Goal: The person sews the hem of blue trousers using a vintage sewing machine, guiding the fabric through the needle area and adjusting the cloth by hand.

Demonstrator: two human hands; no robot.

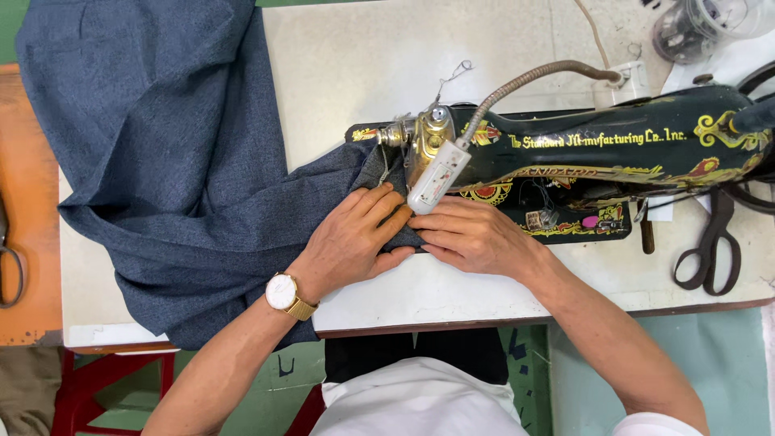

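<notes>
Two hands press flat on a fold of blue-grey woven fabric (178, 161) just in front of the needle of a black sewing machine (597, 153). The left hand (355, 238), with a gold wristwatch (284, 295) on its wrist, lies palm down with fingers spread and nearly straight, pinning the cloth to the table rather than gripping it. The right hand (472, 236) rests beside it, its fingers curled lightly over the fabric's edge with the fingertips meeting those of the left; whether it pinches the fold between thumb and fingers cannot be told.

From the hands, the fabric runs under the machine head and spreads away to the left across the white table (355, 64), hanging over its far and near edges in soft, deep folds. It looks limp and medium-weight, likely to drape and drag under its own hang, not slippery; it seems best held flat close to the needle, at the folded edge.

A small white lamp (436, 179) on a flexible metal neck sits just above the fingers. Large black shears (712, 250) lie on the table to the right, well apart from the hands. Another pair of scissors (8, 266) shows partly on a wooden surface at far left.
</notes>
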